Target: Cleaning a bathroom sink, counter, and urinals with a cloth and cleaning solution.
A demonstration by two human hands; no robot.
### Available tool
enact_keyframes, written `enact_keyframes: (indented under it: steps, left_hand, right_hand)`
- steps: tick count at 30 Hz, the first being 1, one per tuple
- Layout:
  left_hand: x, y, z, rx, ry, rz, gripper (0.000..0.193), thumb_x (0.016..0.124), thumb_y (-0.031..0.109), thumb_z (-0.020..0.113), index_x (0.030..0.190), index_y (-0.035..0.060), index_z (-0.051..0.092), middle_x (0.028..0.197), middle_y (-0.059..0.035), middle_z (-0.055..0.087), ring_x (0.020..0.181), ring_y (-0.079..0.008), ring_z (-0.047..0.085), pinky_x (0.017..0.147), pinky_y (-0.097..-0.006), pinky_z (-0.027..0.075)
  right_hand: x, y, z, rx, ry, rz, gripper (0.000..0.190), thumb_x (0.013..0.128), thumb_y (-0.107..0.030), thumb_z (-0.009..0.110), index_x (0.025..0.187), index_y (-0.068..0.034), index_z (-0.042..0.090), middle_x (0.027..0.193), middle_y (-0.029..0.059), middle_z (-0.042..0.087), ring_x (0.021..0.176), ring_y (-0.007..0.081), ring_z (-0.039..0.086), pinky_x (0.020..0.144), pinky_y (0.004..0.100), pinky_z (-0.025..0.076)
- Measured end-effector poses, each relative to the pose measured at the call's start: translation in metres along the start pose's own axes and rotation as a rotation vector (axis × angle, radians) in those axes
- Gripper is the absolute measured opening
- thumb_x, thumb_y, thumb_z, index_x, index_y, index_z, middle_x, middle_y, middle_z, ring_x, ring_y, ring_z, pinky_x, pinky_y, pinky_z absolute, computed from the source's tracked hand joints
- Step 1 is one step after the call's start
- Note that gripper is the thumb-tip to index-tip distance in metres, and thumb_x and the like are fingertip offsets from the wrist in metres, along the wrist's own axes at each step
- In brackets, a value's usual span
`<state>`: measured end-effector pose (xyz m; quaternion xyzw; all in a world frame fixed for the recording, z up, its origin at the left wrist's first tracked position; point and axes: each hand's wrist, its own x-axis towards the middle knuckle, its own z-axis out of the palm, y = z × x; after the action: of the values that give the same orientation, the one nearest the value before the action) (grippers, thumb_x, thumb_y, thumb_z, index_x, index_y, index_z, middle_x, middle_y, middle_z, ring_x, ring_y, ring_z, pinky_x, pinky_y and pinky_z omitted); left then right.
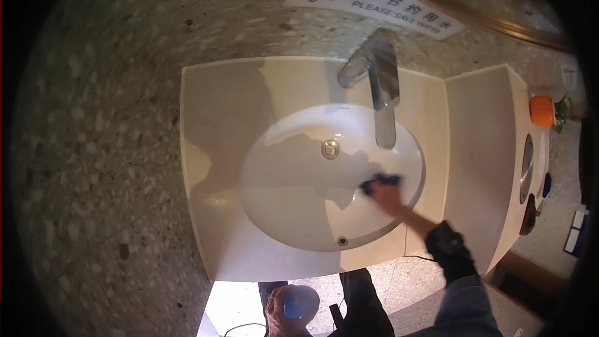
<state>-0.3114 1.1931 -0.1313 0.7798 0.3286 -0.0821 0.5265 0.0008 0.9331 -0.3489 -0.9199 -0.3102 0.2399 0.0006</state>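
Note:
In the oval white washbasin (290,206), my right hand (388,200) is pressed toward the right inner wall with a dark blue cloth (381,182) bunched under its fingers. Hand and cloth are blurred. My left hand (276,311) is low, in front of the counter edge, wrapped around a round, pale container (302,302) with blue in its middle; its exact kind cannot be told. A metal pop-up drain (330,149) sits in the basin floor, and an overflow hole (342,241) is in the near wall.
A chrome faucet (386,70) overhangs the basin from the back. The cream counter (220,224) meets a raised side panel (477,159) at right. Beyond it are an orange plant pot (542,111) and an oval dark object (528,215). A water-saving sign (374,2) is on the speckled wall (117,150).

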Motion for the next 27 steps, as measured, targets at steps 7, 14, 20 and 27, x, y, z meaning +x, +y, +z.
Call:
enact_keyframes:
  steps: [7,14,20,27]
  left_hand:
    - [-0.012,-0.033,0.008,-0.049,-0.025,-0.006,0.063,0.056,0.017,0.083,0.11,0.0055,0.052,0.103,-0.0134,0.059,0.096,-0.0318,0.057,0.084,-0.0415,0.047]
    - [0.0,-0.032,0.004,-0.023,-0.006,0.022,0.061,0.06,0.012,0.082,0.112,0.0043,0.051,0.103,-0.0132,0.059,0.094,-0.0297,0.058,0.081,-0.0402,0.049]
    - [0.001,-0.031,0.008,-0.028,0.064,0.012,0.06,0.061,0.01,0.082,0.113,0.0039,0.051,0.104,-0.013,0.059,0.095,-0.0289,0.058,0.081,-0.0396,0.05]
    - [0.025,-0.021,0.002,0.001,0.209,0.066,0.059,0.063,0.009,0.081,0.113,0.0035,0.05,0.104,-0.0129,0.059,0.095,-0.028,0.058,0.08,-0.039,0.051]
  right_hand:
    - [0.018,-0.074,0.052,0.04,-0.122,-0.062,0.032,0.078,-0.012,0.057,0.107,-0.003,0.047,0.086,0.0207,0.06,0.064,0.0332,0.063,0.053,0.0484,0.049]
    - [0.175,-0.189,0.007,0.175,0.365,-0.132,0.015,0.081,-0.013,0.055,0.092,-0.007,0.046,0.077,0.0154,0.055,0.069,0.0364,0.056,0.054,0.0487,0.043]
    - [0.058,-0.016,-0.003,-0.058,0.345,0.256,0.027,0.082,-0.023,0.059,0.102,-0.008,0.048,0.072,0.0155,0.059,0.068,0.0313,0.061,0.056,0.0468,0.047]
    - [0.046,-0.182,0.011,0.373,0.026,-0.092,0.033,0.082,-0.03,0.058,0.103,-0.008,0.046,0.068,0.0192,0.061,0.067,0.0377,0.062,0.061,0.0506,0.046]
